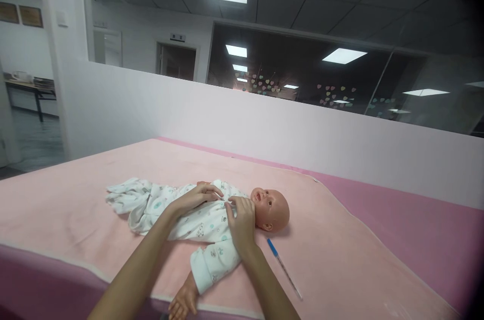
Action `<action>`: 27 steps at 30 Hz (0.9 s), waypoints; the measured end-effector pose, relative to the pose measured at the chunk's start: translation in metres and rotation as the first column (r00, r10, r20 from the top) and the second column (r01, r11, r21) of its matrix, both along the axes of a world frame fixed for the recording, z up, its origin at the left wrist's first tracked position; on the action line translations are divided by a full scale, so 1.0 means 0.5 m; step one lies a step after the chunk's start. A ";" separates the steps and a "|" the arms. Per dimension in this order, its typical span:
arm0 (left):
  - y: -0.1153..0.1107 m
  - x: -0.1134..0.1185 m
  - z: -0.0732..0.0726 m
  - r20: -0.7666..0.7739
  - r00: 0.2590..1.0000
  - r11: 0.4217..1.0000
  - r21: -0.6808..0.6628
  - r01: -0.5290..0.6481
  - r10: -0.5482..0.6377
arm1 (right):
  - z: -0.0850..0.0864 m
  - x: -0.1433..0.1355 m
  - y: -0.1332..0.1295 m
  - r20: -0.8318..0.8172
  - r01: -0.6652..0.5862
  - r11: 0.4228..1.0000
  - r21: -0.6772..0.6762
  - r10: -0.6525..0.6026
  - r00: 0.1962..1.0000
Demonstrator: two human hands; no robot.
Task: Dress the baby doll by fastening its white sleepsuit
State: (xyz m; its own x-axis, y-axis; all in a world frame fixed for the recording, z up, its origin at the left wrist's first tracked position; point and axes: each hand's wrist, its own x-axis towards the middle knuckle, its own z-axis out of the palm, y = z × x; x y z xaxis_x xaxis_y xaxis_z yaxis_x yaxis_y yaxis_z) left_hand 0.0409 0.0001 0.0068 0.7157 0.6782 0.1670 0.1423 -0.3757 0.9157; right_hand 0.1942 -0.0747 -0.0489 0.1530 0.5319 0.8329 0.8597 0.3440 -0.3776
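Note:
A bald baby doll (273,211) lies on its back with its head to the right. It wears a white onesie (192,227) with small printed motifs, and the leg part lies loose at the left. Over the doll's chest, the fingers of my left hand (198,198) are bent down onto the front of the onesie. My right hand (244,219) is close to the doll's neck, its fingers curled onto the fabric near the collar. The fingertips of both hands nearly meet at the front opening. One doll hand (184,300) sticks out of a sleeve towards me.
A pen with a blue cap (273,248) lies right of the doll. Pink cloth (340,259) covers the padded surface, whose front edge is near me. Behind it stands a low white wall (264,123) with glass above. A table (32,87) shows through the left doorway.

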 end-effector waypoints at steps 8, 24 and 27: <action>0.025 -0.049 -0.003 -0.014 0.998 0.994 -0.085 0.062 -0.063 | 0.028 -0.019 -0.007 0.097 -0.100 0.995 0.002 0.099 0.990; 0.022 -0.080 -0.002 0.135 0.985 0.964 -0.229 0.133 -0.104 | 0.037 -0.071 0.002 0.251 -0.207 0.977 -0.059 0.215 0.944; 0.021 -0.079 -0.002 0.150 0.987 0.967 -0.238 0.086 -0.051 | 0.040 -0.070 -0.004 0.277 -0.216 0.975 -0.049 0.221 0.935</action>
State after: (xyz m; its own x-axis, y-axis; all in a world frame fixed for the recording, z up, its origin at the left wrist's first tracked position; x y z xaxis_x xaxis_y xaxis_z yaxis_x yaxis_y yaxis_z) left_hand 0.0013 0.0106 0.0060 0.7431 0.6607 0.1061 -0.0132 -0.1440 0.9895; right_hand 0.1593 -0.0768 -0.0290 -0.2054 0.5410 0.8156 0.8358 0.5305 -0.1414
